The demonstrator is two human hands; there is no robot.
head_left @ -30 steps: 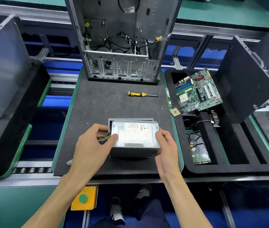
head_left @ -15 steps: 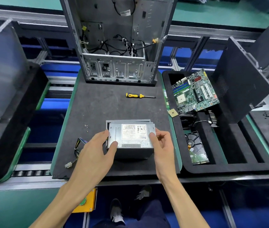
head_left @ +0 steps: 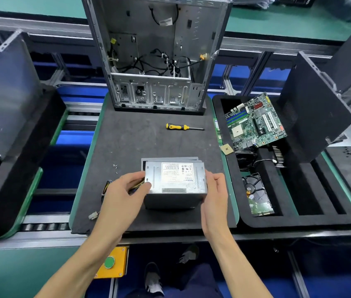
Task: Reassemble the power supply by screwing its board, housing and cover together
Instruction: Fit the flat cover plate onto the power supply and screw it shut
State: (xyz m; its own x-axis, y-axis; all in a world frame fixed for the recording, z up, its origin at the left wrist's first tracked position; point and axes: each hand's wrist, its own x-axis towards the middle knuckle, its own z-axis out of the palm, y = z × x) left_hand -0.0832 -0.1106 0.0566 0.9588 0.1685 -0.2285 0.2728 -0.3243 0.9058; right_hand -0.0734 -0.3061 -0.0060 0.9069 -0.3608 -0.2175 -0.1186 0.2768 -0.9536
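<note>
on the dark foam worktop (head_left: 127,134) of an assembly line, seen from the head camera, a person's left hand (head_left: 125,190) and right hand (head_left: 214,190) clasp the two ends of the grey power supply (head_left: 174,183), label up, its cover sitting slightly askew on the housing. judged best: square the cover flush before any screw goes in, keep the cable bundle (head_left: 106,188) clear of the seam, then fetch the loose screws (head_left: 115,167) and the screwdriver (head_left: 183,127) lying well beyond.
</note>
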